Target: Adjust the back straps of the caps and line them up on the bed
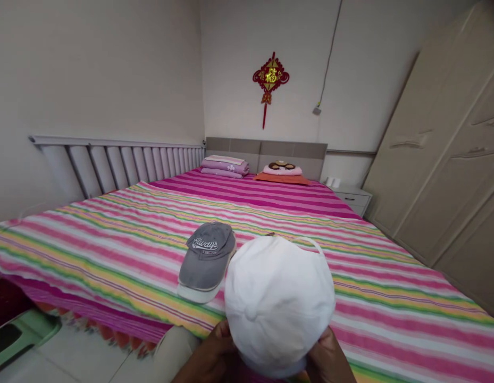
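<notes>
Both of my hands hold a white cap (281, 298) over the near edge of the bed, its rounded crown facing up and its back strap at the far right. My left hand (223, 346) grips the lower left side, fingers partly hidden beneath. On the lower right side, my right hand (328, 354) is closed on the rim, its fingertips behind the cap. A grey cap (209, 255) with white lettering lies just left of the white one, its brim pointing toward me.
The bed carries a striped sheet (123, 239). Folded purple bedding (226, 167) and a pink-and-orange stack (282, 173) lie near the headboard (286, 151). A radiator (131, 162) lines the left wall; a wardrobe (438, 159) and nightstand (354, 198) stand right. A green stool (25, 335) is lower left.
</notes>
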{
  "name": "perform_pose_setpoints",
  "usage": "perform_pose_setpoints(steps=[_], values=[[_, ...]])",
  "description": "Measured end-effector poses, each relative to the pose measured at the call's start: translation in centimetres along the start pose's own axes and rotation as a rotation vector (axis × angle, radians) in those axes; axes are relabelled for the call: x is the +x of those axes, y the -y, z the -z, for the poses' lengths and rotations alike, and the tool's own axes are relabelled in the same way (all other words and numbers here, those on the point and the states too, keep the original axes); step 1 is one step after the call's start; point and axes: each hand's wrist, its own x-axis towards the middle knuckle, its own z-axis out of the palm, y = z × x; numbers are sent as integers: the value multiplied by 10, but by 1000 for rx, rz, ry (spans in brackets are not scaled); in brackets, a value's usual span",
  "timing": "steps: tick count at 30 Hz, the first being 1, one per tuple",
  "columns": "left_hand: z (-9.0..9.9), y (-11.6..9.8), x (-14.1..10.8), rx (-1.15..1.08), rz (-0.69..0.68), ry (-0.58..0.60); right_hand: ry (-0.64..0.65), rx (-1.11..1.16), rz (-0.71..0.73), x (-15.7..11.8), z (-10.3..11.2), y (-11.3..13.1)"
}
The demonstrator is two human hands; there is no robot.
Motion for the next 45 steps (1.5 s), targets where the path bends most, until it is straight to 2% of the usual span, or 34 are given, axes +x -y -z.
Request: perform_pose_setpoints(steps=[3,5,10,12,16,19,23,28,32,38,42,45], values=[[7,-8,8,-142,47,125,-70,118,-20,-4,3,-1],[6,-16,15,-218,82,183,-88,117,-39,-3,7,-1],[-12,-28,27,-206,67,177,-120,123,-28,0,16,-2],[-15,-28,29,-229,100,255,-104,171,-38,0,18,-1],[-4,-23,34,-312,225,458,-37,247,-126,0,19,3],[4,-21,38,-358,252,508,-4,282,-153,1,21,5],[-1,-30,43,-382,164,485,-52,315,-156,4,27,5],[-24,-46,39,-333,89,511,-99,305,-166,0,37,8],[-40,-56,36,-343,26,525,-115,237,-114,-10,48,9],[-47,-61,37,-244,70,499,-167,198,-77,-19,71,5],[-49,-61,38,-141,79,394,-95,190,-116,-22,67,8],[-52,-66,37,15,97,344,1,144,-79,-24,57,11]])
